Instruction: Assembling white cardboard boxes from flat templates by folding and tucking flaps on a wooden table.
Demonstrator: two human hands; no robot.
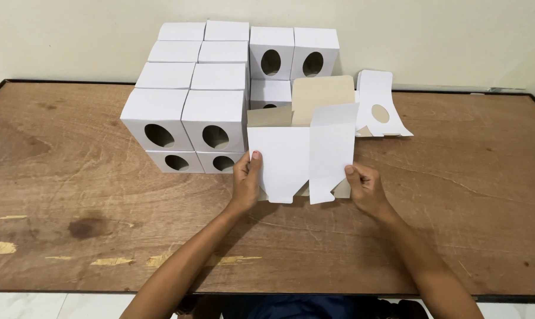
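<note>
A partly folded white cardboard box (303, 150) with a brown inside stands open above the wooden table (72, 177), its flaps loose. My left hand (247, 180) grips its left edge with the thumb on the white front panel. My right hand (365, 188) holds the lower right flap. Just behind, a flat unfolded box blank (381, 109) with an oval hole lies on the table.
Several finished white boxes with oval windows (187, 121) are stacked in rows at the back left, up against the pale wall. Two more windowed boxes (294, 53) stand behind the held one. The table's front edge runs near the bottom.
</note>
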